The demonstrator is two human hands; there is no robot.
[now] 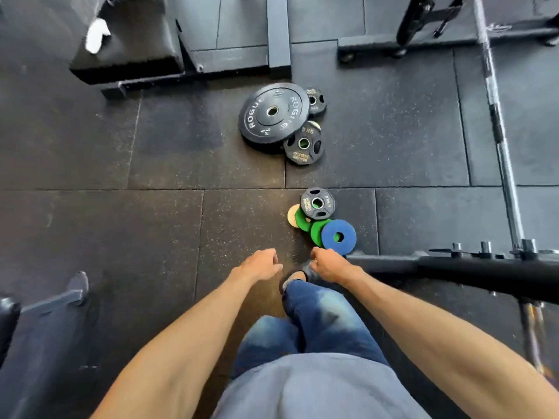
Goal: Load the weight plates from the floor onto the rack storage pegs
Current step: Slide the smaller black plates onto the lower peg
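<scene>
Both hands hung loosely curled and empty: the left hand (260, 263) above the rubber floor (151, 152), the right hand (330, 264) just beside the blue plate (332, 229). That plate overlapped 2 green plates (316, 232) under a small black plate (317, 202); the large black plate (273, 111) lay flat well beyond.

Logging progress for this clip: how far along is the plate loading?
Done: nothing visible; the short pegs at right stand bare. In hand: nothing; left hand and right hand are empty. Remaining: the Rogue plate, two black plates beside it, and the near pile of small black plate, green plates, blue plate, all on the floor.
</scene>
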